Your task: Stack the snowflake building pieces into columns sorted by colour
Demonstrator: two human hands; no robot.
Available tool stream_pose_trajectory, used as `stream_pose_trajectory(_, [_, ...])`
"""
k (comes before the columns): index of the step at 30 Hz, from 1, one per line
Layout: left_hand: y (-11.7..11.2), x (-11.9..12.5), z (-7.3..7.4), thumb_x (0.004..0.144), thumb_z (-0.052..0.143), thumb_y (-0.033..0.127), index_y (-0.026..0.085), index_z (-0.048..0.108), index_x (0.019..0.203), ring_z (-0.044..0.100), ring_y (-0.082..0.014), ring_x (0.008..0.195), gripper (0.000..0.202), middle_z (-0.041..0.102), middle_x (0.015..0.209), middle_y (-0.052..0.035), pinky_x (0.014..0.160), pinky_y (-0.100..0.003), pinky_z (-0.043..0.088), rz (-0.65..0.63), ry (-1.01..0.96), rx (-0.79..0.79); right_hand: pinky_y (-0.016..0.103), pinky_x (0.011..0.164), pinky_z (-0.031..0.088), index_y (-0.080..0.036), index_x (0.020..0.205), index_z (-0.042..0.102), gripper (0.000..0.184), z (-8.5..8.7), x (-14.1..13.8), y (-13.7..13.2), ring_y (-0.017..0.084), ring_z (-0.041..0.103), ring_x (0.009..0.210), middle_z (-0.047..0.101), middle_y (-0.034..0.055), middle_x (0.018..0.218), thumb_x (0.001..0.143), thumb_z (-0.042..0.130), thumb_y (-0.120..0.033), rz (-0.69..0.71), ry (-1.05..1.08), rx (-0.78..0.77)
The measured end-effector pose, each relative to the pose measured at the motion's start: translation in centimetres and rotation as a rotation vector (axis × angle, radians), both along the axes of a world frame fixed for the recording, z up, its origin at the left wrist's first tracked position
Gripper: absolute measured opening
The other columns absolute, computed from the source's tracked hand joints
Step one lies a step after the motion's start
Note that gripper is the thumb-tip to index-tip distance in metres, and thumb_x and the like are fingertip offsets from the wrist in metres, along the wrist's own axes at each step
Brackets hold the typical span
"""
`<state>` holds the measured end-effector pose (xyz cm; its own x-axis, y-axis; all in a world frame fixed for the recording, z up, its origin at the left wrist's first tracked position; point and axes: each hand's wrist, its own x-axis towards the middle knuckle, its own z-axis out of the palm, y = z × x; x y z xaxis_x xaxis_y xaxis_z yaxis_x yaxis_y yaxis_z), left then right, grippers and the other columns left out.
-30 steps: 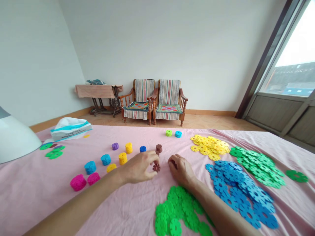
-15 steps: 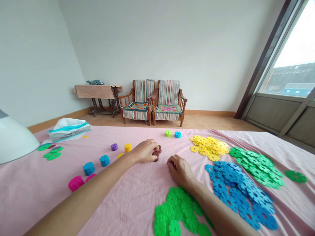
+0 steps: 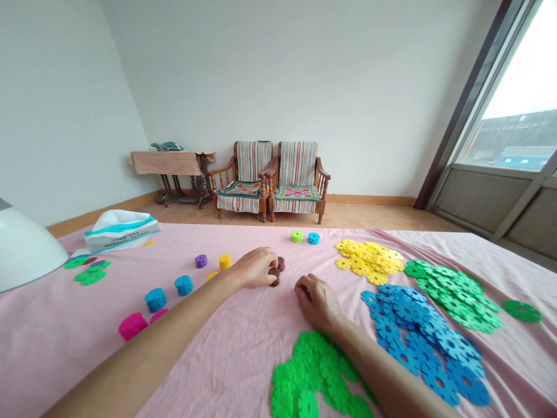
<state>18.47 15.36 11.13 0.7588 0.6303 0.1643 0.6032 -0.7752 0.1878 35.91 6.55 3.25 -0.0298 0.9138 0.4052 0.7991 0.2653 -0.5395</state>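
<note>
My left hand point(image 3: 259, 268) reaches over the pink cloth, its thumb and fingers closed on a small stack of brown snowflake discs point(image 3: 274, 277). Right behind that stack sits another brown stack point(image 3: 281, 263), close to the fingertips. My right hand point(image 3: 321, 299) rests on the cloth a little nearer and to the right, fingers curled in. Something dark shows inside its curl, but the fingers hide most of it. Under and beside the right forearm lies a loose pile of green snowflake discs point(image 3: 308, 371).
Yellow discs point(image 3: 369, 258), blue discs point(image 3: 413, 325) and darker green discs point(image 3: 455, 293) lie heaped on the right. Small stacks stand left: purple point(image 3: 201, 260), yellow point(image 3: 225, 261), blue point(image 3: 155, 299), pink point(image 3: 133, 326). Lime point(image 3: 296, 236) and blue point(image 3: 313, 238) stacks stand behind. A tissue pack point(image 3: 122, 231) lies far left.
The view has shifted very slightly. Both hands stay almost where they were, the left still at the brown discs and the right still curled on the cloth.
</note>
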Motion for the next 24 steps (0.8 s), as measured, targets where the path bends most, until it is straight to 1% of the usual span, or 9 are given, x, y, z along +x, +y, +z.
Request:
stream_pose_trajectory(6, [-0.2,0.0,0.5,0.064,0.064,0.018,0.018,0.060,0.072,0.059,-0.0195,0.081,0.009,0.063,0.082,-0.0023,0.071,-0.027,0.044,0.008,-0.049,-0.009,0.021,0.060,0.033,-0.018,0.076,0.059,0.016,0.0,0.0,0.0,0.011,0.053,0.065,0.057,0.0009,0.073,0.084,0.044,-0.016,-0.002,-0.006,-0.006])
stream_pose_trajectory(9, [-1.1,-0.4,0.2,0.068,0.060,0.017,0.018,0.061,0.086,0.058,-0.0182,0.085,0.017,0.062,0.090,-0.0030,0.074,-0.027,0.045,0.040,-0.129,0.009,0.021,0.061,0.034,-0.018,0.077,0.059,0.016,0.1,0.0,0.0,0.011,0.054,0.066,0.057,0.0011,0.073,0.083,0.044,-0.016,-0.002,-0.004,-0.011])
stream_pose_trajectory(11, [-2.2,-1.0,-0.9,0.075,0.051,0.014,0.018,0.056,0.102,0.058,-0.0169,0.089,0.027,0.060,0.100,-0.0056,0.076,-0.027,0.047,0.122,-0.234,0.027,0.021,0.061,0.034,-0.018,0.077,0.059,0.016,0.1,0.0,0.0,0.011,0.054,0.066,0.057,0.0012,0.073,0.083,0.044,-0.015,-0.002,-0.003,-0.013])
stream_pose_trajectory(12, [-2.9,-1.3,-1.6,0.076,0.049,0.012,0.018,0.054,0.105,0.058,-0.0162,0.089,0.030,0.060,0.101,-0.0056,0.075,-0.027,0.048,0.204,-0.374,0.006,0.021,0.061,0.034,-0.018,0.076,0.059,0.016,0.1,-0.1,0.0,0.011,0.054,0.066,0.058,0.0012,0.073,0.083,0.045,-0.015,-0.002,-0.004,-0.013])
stream_pose_trajectory(13, [-3.7,-1.6,-2.5,0.077,0.047,0.011,0.019,0.052,0.107,0.059,-0.0158,0.090,0.031,0.060,0.103,-0.0055,0.074,-0.027,0.049,0.258,-0.480,-0.035,0.021,0.061,0.035,-0.018,0.076,0.059,0.016,0.1,-0.1,0.0,0.011,0.054,0.066,0.058,0.0013,0.073,0.082,0.045,-0.015,-0.003,-0.004,-0.012])
stream_pose_trajectory(15, [-5.2,-2.2,-4.3,0.075,0.046,0.008,0.019,0.050,0.110,0.060,-0.0162,0.093,0.037,0.062,0.105,-0.0063,0.077,-0.029,0.050,0.302,-0.565,-0.156,0.021,0.061,0.035,-0.018,0.076,0.059,0.015,0.1,-0.1,0.0,0.012,0.054,0.067,0.058,0.0016,0.073,0.081,0.045,-0.015,-0.001,-0.002,-0.015])
stream_pose_trajectory(17, [-6.4,-2.5,-5.7,0.074,0.045,0.004,0.020,0.045,0.118,0.058,-0.0178,0.102,0.047,0.061,0.112,-0.0075,0.084,-0.033,0.049,0.335,-0.575,-0.233,0.021,0.062,0.036,-0.018,0.075,0.060,0.016,0.1,0.0,0.0,0.012,0.054,0.067,0.059,0.0019,0.073,0.080,0.045,-0.014,0.001,0.007,-0.023])
stream_pose_trajectory(19, [-7.2,-2.5,-6.5,0.074,0.045,0.004,0.022,0.037,0.126,0.054,-0.0191,0.111,0.056,0.059,0.117,-0.0080,0.093,-0.038,0.045,0.345,-0.570,-0.234,0.021,0.062,0.037,-0.017,0.076,0.061,0.017,0.1,0.0,0.1,0.012,0.055,0.067,0.060,0.0023,0.074,0.079,0.044,-0.013,-0.004,0.023,-0.035])
stream_pose_trajectory(24, [-7.3,-2.2,-7.1,0.074,0.045,0.003,0.025,0.018,0.139,0.048,-0.0224,0.117,0.073,0.054,0.124,-0.0101,0.100,-0.043,0.037,0.329,-0.520,-0.146,0.024,0.068,0.041,-0.016,0.086,0.065,0.025,0.2,-0.7,0.5,0.016,0.059,0.076,0.063,0.0062,0.080,0.075,0.044,-0.008,-0.100,0.038,-0.079])
